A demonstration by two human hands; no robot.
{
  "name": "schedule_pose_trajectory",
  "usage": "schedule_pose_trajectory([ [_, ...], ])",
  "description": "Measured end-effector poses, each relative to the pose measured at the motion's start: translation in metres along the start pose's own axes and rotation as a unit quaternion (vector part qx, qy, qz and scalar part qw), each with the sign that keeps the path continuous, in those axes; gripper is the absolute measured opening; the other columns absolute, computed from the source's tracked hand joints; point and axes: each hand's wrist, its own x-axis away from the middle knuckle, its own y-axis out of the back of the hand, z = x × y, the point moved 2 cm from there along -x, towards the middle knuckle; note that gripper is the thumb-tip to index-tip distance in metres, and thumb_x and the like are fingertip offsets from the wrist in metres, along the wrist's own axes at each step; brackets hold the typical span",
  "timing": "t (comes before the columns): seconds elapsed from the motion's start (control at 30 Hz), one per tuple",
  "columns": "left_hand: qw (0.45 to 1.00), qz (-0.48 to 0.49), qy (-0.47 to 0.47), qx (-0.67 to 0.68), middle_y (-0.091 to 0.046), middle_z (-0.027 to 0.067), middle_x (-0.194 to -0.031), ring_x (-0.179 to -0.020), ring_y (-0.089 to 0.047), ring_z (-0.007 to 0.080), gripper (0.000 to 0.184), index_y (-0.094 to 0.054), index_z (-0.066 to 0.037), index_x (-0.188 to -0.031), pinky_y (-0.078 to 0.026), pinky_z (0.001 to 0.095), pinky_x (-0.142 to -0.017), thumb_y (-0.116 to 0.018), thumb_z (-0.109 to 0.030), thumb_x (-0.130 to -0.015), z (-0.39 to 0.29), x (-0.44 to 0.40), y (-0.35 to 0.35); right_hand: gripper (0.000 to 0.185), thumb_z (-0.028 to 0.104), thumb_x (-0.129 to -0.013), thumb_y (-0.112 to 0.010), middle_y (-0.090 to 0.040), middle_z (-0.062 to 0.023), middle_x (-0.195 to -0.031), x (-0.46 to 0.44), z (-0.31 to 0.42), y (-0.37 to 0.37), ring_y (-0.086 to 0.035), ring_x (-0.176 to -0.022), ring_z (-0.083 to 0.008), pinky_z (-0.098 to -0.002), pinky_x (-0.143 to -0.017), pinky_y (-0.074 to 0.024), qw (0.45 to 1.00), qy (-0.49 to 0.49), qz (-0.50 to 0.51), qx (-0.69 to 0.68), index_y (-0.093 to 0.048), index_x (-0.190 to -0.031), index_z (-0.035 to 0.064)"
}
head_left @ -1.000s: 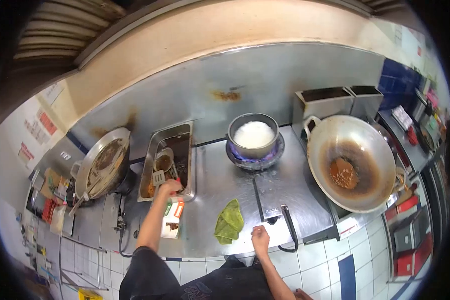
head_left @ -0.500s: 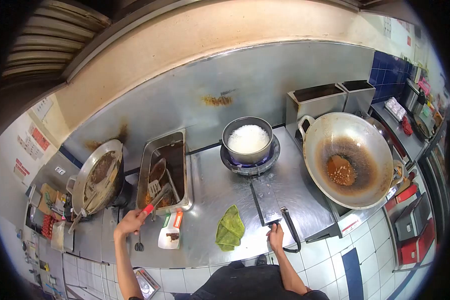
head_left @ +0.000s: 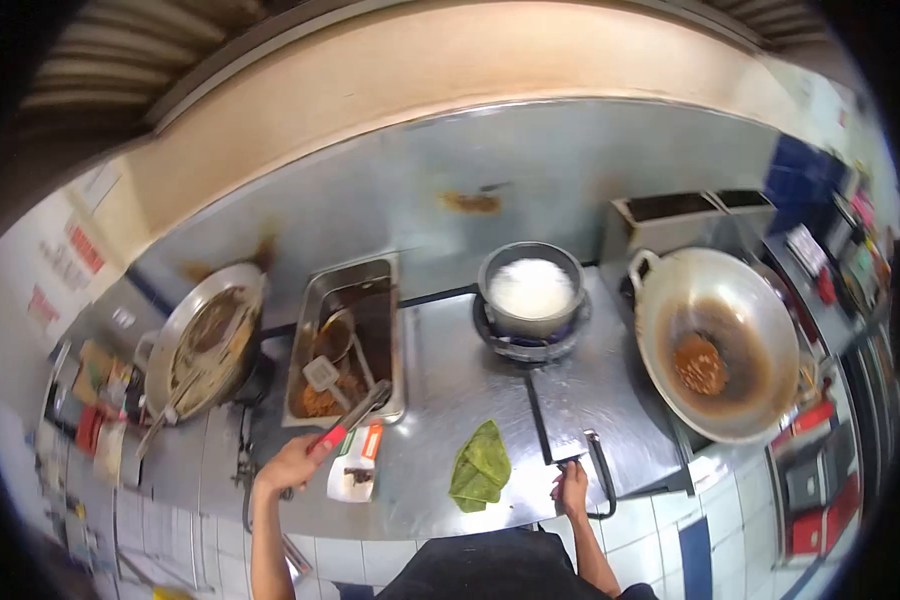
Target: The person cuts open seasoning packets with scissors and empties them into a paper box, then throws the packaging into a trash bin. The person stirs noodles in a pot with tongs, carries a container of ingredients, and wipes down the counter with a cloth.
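Note:
My left hand (head_left: 288, 465) is closed round the red handle of a long metal tool (head_left: 355, 416). The tool's dark end lies over the front corner of a steel pan (head_left: 395, 345) holding dark liquid, a ladle (head_left: 335, 340) and a slotted turner (head_left: 322, 374). My right hand (head_left: 571, 488) closes on the control knob at the front of a burner (head_left: 560, 430), the knob mostly hidden by my fingers. On that burner stands a round pot (head_left: 532, 320) of white contents, with a bluish glow underneath. A green cloth (head_left: 481, 468) lies between my hands.
A large wok (head_left: 715, 300) with brown residue sits at the right. Another wok (head_left: 185, 330) with a utensil across it stands at the left. Close to my left hand is a white packet (head_left: 354, 465). A black hose (head_left: 602, 475) curves beside my right hand.
The view has shifted, so the counter appears further right and lower. My left hand and the tool have moved slightly toward me relative to the steel pan. My right hand stays at the burner's front.

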Motion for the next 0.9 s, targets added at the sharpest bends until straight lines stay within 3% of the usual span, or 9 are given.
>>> schedule_pose_trajectory([
  [0.13, 1.000, -0.019, 0.002, 0.013, -0.054, 0.0020, -0.075, -0.045, -0.050, 0.0099, 0.049, -0.057, 0.001, -0.122, -0.041, 0.0258, -0.038, -0.050, -0.041, -0.098, 0.001, 0.019, 0.018, 0.035, 0.031, -0.105, -0.035, -0.054, -0.0081, -0.059, 0.000, 0.001, 0.000, -0.051, -0.036, -0.0162, -0.0294, -0.033, -0.0447, 1.000, 0.009, 0.012, -0.010, -0.051, -0.097, -0.0001],
  [0.37, 0.984, -0.012, 0.032, 0.177, -0.054, -0.0014, -0.074, -0.042, -0.037, 0.0043, 0.043, -0.059, -0.003, -0.097, -0.034, 0.0216, -0.034, -0.050, -0.045, -0.099, 0.047, 0.009, 0.056, 0.037, 0.033, -0.105, -0.035, -0.054, -0.0092, -0.057, -0.005, -0.009, 0.001, -0.052, -0.036, -0.0178, -0.0310, -0.032, -0.0443, 1.000, 0.014, 0.011, -0.021, -0.048, -0.094, 0.0005],
  [0.5, 0.941, 0.063, 0.057, 0.328, -0.053, -0.0018, -0.073, -0.043, -0.034, 0.0011, 0.047, -0.054, -0.001, -0.095, -0.025, 0.0187, -0.031, -0.052, -0.048, -0.098, 0.075, -0.010, 0.055, 0.039, 0.033, -0.105, -0.034, -0.054, -0.0090, -0.057, -0.005, -0.008, 0.003, -0.052, -0.036, -0.0176, -0.0305, -0.032, -0.0446, 1.000, 0.025, 0.017, -0.005, -0.049, -0.094, -0.0010],
  [0.63, 0.946, 0.054, 0.077, 0.310, -0.053, -0.0019, -0.073, -0.043, -0.035, 0.0007, 0.047, -0.057, -0.002, -0.101, -0.026, 0.0177, -0.032, -0.051, -0.048, -0.098, 0.063, -0.018, 0.030, 0.037, 0.033, -0.105, -0.035, -0.053, -0.0080, -0.056, -0.002, -0.004, 0.000, -0.052, -0.036, -0.0163, -0.0302, -0.033, -0.0448, 0.999, 0.023, 0.022, -0.031, -0.049, -0.094, 0.0007],
  [0.73, 0.996, -0.005, -0.028, 0.086, -0.055, 0.0002, -0.071, -0.044, -0.045, 0.0072, 0.046, -0.061, -0.005, -0.116, -0.039, 0.0232, -0.036, -0.050, -0.046, -0.098, 0.016, -0.018, 0.024, 0.036, 0.033, -0.105, -0.035, -0.052, -0.0075, -0.056, 0.001, 0.001, -0.004, -0.051, -0.036, -0.0155, -0.0303, -0.033, -0.0455, 0.998, 0.021, 0.022, -0.059, -0.049, -0.095, 0.0020],
  [0.8, 0.998, 0.003, -0.040, -0.053, -0.060, 0.0054, -0.072, -0.046, -0.053, 0.0137, 0.047, -0.061, -0.002, -0.115, -0.046, 0.0294, -0.041, -0.051, -0.044, -0.097, -0.010, -0.027, 0.038, 0.036, 0.034, -0.105, -0.035, -0.053, -0.0079, -0.056, -0.002, -0.004, -0.002, -0.052, -0.036, -0.0159, -0.0304, -0.033, -0.0462, 0.998, 0.023, 0.030, -0.051, -0.048, -0.094, 0.0028],
  [0.9, 0.977, 0.019, -0.028, -0.212, -0.065, 0.0141, -0.072, -0.051, -0.061, 0.0223, 0.047, -0.064, 0.001, -0.100, -0.052, 0.0343, -0.048, -0.052, -0.044, -0.094, -0.059, -0.036, 0.060, 0.037, 0.035, -0.105, -0.036, -0.054, -0.0085, -0.057, -0.004, -0.004, 0.001, -0.052, -0.036, -0.0169, -0.0305, -0.033, -0.0462, 1.000, 0.008, 0.011, 0.000, -0.046, -0.089, 0.0034],
])
